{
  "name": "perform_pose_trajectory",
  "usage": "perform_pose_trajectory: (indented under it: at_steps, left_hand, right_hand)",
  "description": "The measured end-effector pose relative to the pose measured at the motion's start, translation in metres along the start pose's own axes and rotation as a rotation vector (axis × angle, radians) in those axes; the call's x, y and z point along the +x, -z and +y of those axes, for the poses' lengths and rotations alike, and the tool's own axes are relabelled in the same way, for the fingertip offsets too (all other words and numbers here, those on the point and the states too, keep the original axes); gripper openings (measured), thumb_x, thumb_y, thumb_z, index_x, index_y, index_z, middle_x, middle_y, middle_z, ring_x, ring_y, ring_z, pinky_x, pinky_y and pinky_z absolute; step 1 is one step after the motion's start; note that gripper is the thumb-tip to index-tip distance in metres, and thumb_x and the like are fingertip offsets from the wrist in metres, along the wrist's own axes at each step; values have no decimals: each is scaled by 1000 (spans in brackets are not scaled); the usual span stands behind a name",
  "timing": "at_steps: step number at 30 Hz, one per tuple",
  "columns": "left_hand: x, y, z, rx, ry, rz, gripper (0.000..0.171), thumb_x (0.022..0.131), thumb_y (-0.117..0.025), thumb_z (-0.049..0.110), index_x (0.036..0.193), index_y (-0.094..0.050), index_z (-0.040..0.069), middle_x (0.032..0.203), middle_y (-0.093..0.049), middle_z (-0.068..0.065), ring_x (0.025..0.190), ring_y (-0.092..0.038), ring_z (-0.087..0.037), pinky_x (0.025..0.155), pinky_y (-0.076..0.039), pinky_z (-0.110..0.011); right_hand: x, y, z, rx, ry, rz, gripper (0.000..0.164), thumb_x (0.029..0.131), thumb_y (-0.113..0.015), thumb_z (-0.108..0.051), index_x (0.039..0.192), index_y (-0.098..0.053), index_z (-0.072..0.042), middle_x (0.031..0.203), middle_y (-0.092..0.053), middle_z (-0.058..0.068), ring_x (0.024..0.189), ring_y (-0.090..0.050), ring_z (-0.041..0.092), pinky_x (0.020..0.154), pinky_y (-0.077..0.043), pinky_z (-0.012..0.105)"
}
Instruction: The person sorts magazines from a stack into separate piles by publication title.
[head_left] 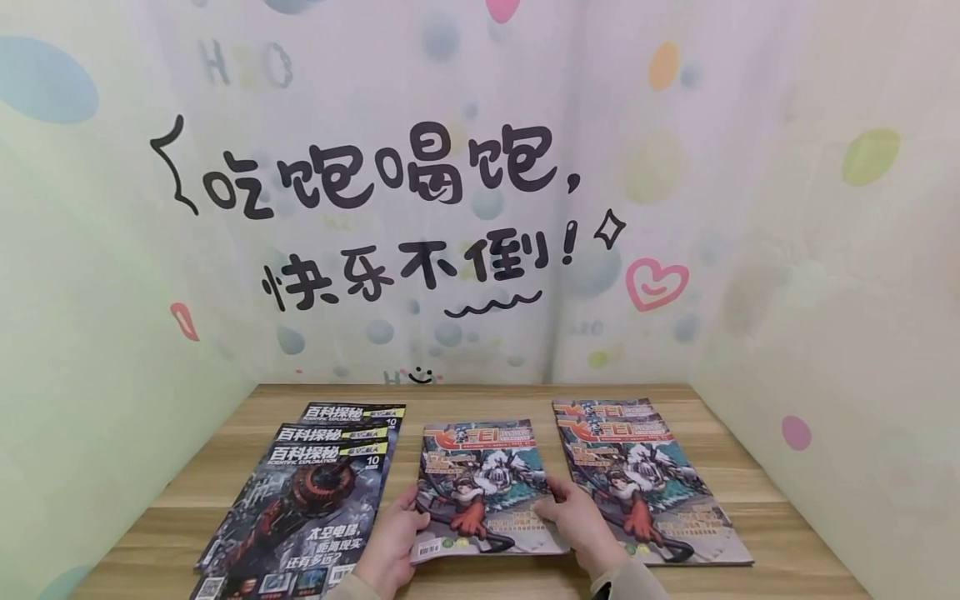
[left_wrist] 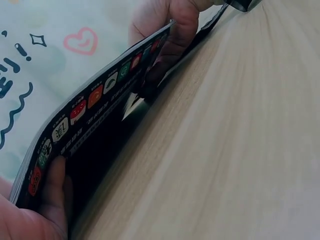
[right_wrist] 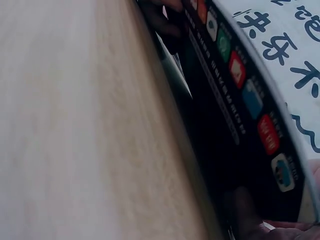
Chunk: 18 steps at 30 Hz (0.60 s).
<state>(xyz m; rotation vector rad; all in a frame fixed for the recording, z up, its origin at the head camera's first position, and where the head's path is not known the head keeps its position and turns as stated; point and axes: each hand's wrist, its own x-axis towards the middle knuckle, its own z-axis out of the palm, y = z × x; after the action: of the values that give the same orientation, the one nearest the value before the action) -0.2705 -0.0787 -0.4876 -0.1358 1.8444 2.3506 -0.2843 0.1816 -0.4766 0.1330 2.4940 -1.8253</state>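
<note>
Between both hands is a magazine (head_left: 487,492) with a colourful comic-style cover, a figure in red on it and an orange-red title. My left hand (head_left: 397,533) grips its left edge, thumb on the cover and fingers underneath. The right hand (head_left: 581,521) holds the right edge the same way. In the left wrist view, the dark back cover (left_wrist: 100,130) shows a row of coloured icons, and the near edge is tilted up off the wooden table (left_wrist: 240,140). The right wrist view shows the same back cover (right_wrist: 215,115) from the other side.
To the left, several dark science magazines (head_left: 300,508) lie fanned in an overlapping stack. Two comic-style magazines (head_left: 652,500) overlap at the right, close beside my right hand. Printed curtain walls (head_left: 450,350) stand behind and on both sides of the table.
</note>
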Motion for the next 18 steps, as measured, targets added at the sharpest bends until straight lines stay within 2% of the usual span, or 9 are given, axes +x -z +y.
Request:
perform_pose_trajectory:
  at_steps: [3,5,12,18]
  left_hand:
    - [2,-1,0,29,-1,16,66,90,-37,-7,147,-5,-14,150,-7,-36,138,-20,-45,112,-22,-50]
    - [2,-1,1,55,-9,35,65,89,-38,-7,146,-7,-16,149,-9,-37,138,-15,-47,113,-16,-53]
    - [1,-2,2,195,-67,88,63,88,-44,-6,143,-16,-19,145,-18,-40,135,-21,-50,111,-17,-56]
    - [1,-1,4,244,-70,70,63,88,-46,-4,143,-19,-18,146,-21,-39,136,-22,-50,110,-21,-56]
  right_hand:
    - [1,0,1,5,-24,-3,59,84,-66,-6,136,-43,12,138,-43,31,127,-39,45,103,-33,58]
    - [1,0,0,11,-37,-7,59,85,-66,-6,136,-43,12,137,-43,32,127,-39,46,102,-34,58]
    - [-1,1,1,6,-47,-29,62,86,-67,-8,138,-40,12,135,-42,34,124,-40,47,96,-40,55]
    - [-2,2,2,34,-46,-28,63,84,-66,-4,139,-40,11,123,-48,26,111,-46,36,87,-46,46]
